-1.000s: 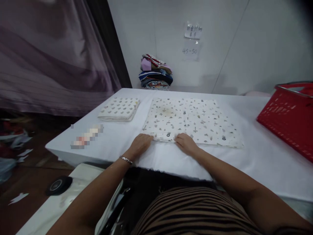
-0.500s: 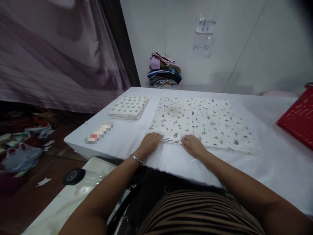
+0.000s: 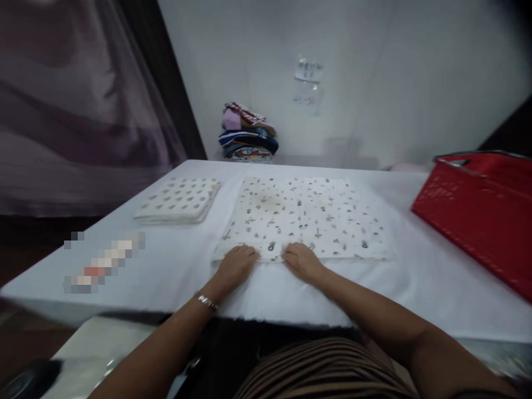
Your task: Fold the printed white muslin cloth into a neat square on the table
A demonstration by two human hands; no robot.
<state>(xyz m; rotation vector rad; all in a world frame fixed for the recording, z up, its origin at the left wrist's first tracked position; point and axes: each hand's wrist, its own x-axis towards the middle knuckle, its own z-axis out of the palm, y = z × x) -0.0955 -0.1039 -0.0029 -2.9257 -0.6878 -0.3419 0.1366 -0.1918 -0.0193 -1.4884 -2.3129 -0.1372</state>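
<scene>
A white cloth [image 3: 286, 216] with small printed figures lies spread in a flat rectangle on the table, a faint yellowish stain near its far left. My left hand [image 3: 239, 263], with a silver bracelet at the wrist, has its fingers closed on the cloth's near edge, left of the middle. A short gap to the right, my right hand [image 3: 303, 260] is closed on the same edge. The fingertips of both hands are partly hidden against the fabric. Further left sits a neatly folded white cloth [image 3: 178, 199] with rows of grey prints, apart from both hands.
A red basket [image 3: 477, 205] stands at the table's right side. Behind the white-covered table [image 3: 424, 288], a stack of folded fabrics [image 3: 248, 136] rests against the wall. A pixelated item [image 3: 106, 260] lies front left. A curtain [image 3: 78, 111] hangs at the left.
My view has swung right, bringing more of the red basket in. The near edge of the cloth, earlier raised in a small fold between my hands, now lies flatter.
</scene>
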